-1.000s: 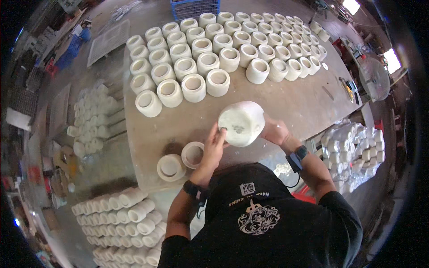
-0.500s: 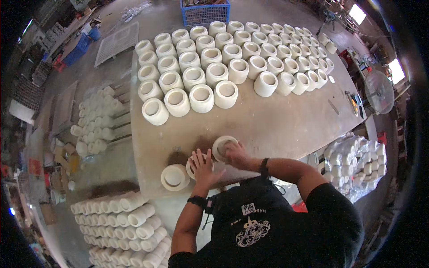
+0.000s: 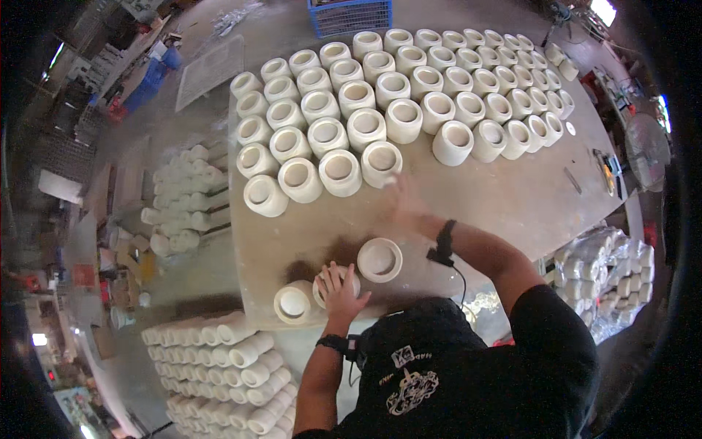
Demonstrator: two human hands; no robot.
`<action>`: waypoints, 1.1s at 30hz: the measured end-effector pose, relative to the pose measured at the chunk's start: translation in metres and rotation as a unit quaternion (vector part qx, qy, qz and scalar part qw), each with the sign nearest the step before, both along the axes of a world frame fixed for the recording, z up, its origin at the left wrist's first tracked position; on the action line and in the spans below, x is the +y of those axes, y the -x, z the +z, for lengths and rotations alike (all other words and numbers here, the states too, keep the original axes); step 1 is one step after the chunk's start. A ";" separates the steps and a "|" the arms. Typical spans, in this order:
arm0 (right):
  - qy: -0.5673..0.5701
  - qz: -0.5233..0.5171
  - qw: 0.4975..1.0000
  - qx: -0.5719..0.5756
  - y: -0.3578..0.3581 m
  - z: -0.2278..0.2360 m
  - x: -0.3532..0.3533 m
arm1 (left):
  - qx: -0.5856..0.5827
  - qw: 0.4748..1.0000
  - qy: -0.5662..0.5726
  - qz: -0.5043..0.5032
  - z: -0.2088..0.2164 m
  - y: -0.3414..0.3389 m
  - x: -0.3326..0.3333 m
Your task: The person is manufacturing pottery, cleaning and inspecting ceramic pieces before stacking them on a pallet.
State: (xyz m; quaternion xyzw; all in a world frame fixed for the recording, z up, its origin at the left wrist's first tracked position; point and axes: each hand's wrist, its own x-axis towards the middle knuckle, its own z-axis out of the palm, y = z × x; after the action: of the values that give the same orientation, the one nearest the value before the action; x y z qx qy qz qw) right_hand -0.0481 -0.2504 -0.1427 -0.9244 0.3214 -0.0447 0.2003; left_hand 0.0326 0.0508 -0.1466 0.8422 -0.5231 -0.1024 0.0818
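Covered pot [image 3: 317,294], pale, sits by the near edge of the table [image 3: 504,192], left half; left pot [image 3: 294,302] just beside it, right pot [image 3: 380,260] on its other side. Left hand [image 3: 339,291] lies over covered pot, fingers spread, not gripping. Right hand [image 3: 402,205] blurred above table's middle, near front-row pot [image 3: 382,162]; grip and contact can't be told. Pot rows fill table's far half. Tools [image 3: 608,174] by table's right edge; blue crate [image 3: 351,18] beyond far edge; stacked pots [image 3: 219,369] off its near-left corner.
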 end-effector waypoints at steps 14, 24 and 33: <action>0.052 -0.006 0.998 0.045 -0.020 -0.064 -0.081 | 0.045 0.993 -0.089 -0.067 0.039 0.043 -0.098; -0.006 -0.100 0.995 0.016 0.219 -0.055 0.002 | 0.697 0.665 0.172 0.206 0.049 0.003 -0.113; 0.019 -0.084 0.991 0.104 0.247 -0.017 0.044 | 0.877 0.323 0.325 0.143 0.112 0.001 -0.137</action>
State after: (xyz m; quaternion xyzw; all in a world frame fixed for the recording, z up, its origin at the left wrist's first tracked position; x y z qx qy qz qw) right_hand -0.2952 -0.2061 -0.1601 -0.8974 0.4164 0.0290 0.1432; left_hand 0.0313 -0.0858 -0.0344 0.2300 -0.0099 -0.5900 0.7739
